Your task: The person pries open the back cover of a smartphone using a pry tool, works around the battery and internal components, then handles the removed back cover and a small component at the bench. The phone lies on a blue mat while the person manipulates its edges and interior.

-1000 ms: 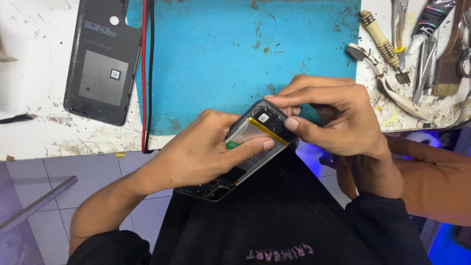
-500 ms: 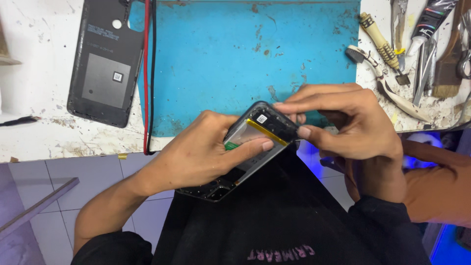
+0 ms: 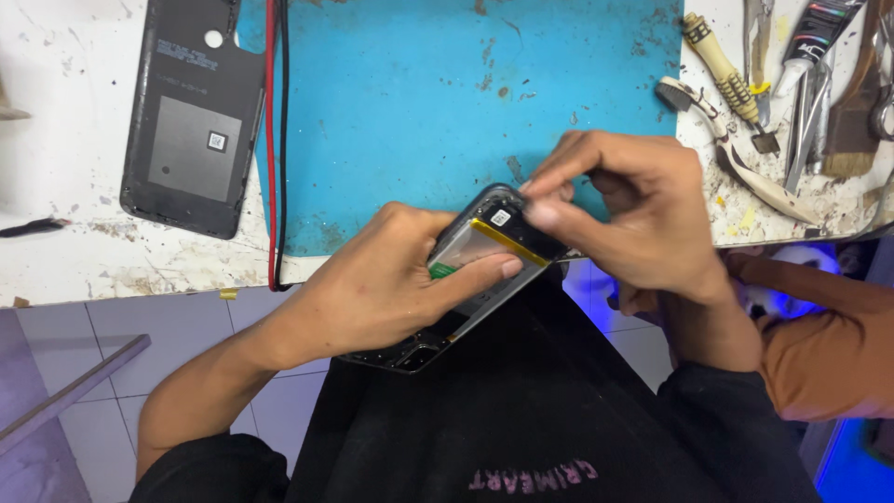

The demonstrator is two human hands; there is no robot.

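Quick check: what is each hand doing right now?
Left hand: closed around the opened phone, thumb across its battery.
Right hand: fingertips pinched at the phone's top edge; what they grip cannot be told.

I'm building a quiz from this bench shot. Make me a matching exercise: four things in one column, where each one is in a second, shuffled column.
Things:
1. opened phone
2. back cover
3. blue mat
4. red and black wires

Places:
A. flat on the white bench, far left, inner side up
B. running along the mat's left edge
C. held over the lap between the left hand and the right hand
D. spread across the middle of the bench

Pairs: 1-C, 2-A, 3-D, 4-B
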